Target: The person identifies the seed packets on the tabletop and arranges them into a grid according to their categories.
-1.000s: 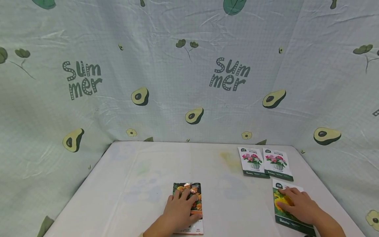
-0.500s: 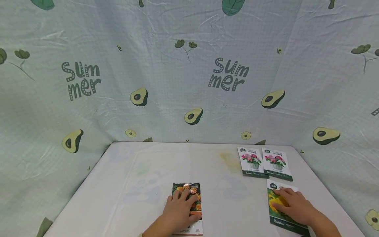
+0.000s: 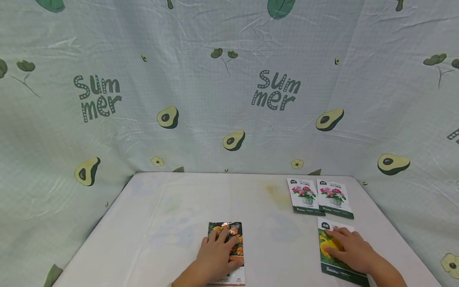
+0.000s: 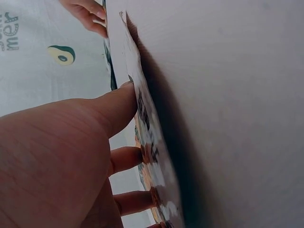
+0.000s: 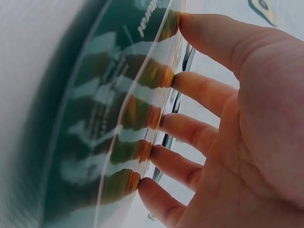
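Observation:
Flat on the white table lies a seed packet with orange flowers [image 3: 236, 250], near the front middle. My left hand [image 3: 216, 255] rests on it with fingers spread; in the left wrist view the thumb and fingertips touch the face of the packet [image 4: 151, 137]. To the right, my right hand [image 3: 353, 251] presses its fingertips on a green packet with a yellow flower [image 3: 328, 257]. The right wrist view shows all the fingertips, fairly straight, against the glossy green packet [image 5: 95, 118]. Part of each packet is hidden under its hand.
Two white packets with pink flowers lie side by side at the back right: a left packet [image 3: 305, 195] and a right packet [image 3: 335, 198]. The white table [image 3: 172, 223] meets a hanging cloth [image 3: 201, 87] printed with avocados along its back edge.
My right hand has slid the yellow-flower packet left across the table, closer under the two pink-flower packets. The left hand stays on the orange-flower packet. The view shifts slightly.

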Demonstrator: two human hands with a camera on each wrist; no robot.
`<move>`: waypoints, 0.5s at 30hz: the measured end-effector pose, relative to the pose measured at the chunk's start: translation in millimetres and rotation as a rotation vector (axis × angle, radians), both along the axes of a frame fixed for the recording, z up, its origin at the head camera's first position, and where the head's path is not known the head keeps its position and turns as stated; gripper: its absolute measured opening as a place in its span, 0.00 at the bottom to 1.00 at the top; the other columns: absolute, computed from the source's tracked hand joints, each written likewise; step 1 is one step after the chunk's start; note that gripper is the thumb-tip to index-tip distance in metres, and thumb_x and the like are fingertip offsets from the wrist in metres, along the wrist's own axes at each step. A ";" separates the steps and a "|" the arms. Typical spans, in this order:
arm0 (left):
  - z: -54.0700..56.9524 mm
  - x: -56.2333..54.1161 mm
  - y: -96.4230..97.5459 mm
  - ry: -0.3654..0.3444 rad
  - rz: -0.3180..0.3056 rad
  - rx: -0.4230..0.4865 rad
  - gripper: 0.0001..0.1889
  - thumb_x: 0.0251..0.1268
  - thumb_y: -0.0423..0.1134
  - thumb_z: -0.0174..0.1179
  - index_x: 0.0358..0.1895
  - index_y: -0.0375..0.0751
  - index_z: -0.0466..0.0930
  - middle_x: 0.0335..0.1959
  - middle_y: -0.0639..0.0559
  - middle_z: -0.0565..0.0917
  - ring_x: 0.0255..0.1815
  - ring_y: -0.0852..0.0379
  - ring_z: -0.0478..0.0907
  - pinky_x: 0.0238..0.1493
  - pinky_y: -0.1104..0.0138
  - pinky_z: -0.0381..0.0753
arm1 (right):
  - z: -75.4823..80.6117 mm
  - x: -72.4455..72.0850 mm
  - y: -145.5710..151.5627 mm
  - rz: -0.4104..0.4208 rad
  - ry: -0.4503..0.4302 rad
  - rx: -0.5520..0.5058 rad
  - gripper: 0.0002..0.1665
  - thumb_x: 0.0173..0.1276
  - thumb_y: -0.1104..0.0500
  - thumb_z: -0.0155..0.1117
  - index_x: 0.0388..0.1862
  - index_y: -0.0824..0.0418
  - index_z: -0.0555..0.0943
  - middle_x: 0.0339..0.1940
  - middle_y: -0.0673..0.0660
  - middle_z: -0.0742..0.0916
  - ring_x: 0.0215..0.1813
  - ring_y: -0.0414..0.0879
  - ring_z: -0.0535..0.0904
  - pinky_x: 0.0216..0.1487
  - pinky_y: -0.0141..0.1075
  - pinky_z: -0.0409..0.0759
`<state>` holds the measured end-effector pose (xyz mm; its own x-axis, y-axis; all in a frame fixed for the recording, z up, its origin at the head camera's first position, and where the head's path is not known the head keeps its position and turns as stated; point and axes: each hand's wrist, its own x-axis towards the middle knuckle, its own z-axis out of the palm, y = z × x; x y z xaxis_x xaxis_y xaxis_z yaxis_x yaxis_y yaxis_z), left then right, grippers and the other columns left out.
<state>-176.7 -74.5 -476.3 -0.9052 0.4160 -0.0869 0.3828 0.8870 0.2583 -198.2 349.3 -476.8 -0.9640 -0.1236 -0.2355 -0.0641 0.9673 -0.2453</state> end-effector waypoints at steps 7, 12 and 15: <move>4.7 0.0 1.1 0.001 0.004 -0.010 0.34 0.61 0.70 0.63 0.68 0.62 0.74 0.67 0.49 0.71 0.63 0.39 0.68 0.49 0.46 0.70 | 2.3 0.9 -7.3 0.004 -0.006 -0.011 0.47 0.65 0.28 0.63 0.71 0.58 0.76 0.70 0.74 0.74 0.54 0.61 0.73 0.52 0.70 0.76; 3.7 0.5 0.2 0.002 -0.001 -0.006 0.34 0.62 0.70 0.62 0.68 0.62 0.74 0.67 0.49 0.71 0.63 0.38 0.68 0.49 0.45 0.70 | 1.1 0.8 -11.1 0.005 -0.003 -0.013 0.47 0.65 0.28 0.63 0.71 0.58 0.76 0.70 0.73 0.74 0.54 0.61 0.72 0.53 0.70 0.76; 1.6 -0.3 -0.5 0.001 -0.004 0.000 0.33 0.62 0.70 0.62 0.68 0.62 0.74 0.67 0.48 0.71 0.63 0.38 0.68 0.49 0.45 0.70 | 1.1 0.8 -13.5 0.006 0.003 -0.012 0.46 0.65 0.28 0.63 0.71 0.58 0.76 0.70 0.73 0.74 0.54 0.60 0.73 0.54 0.70 0.75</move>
<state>-177.1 -75.0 -474.6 -0.9035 0.4201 -0.0854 0.3871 0.8851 0.2582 -197.4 335.8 -475.7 -0.9640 -0.1321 -0.2309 -0.0707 0.9640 -0.2564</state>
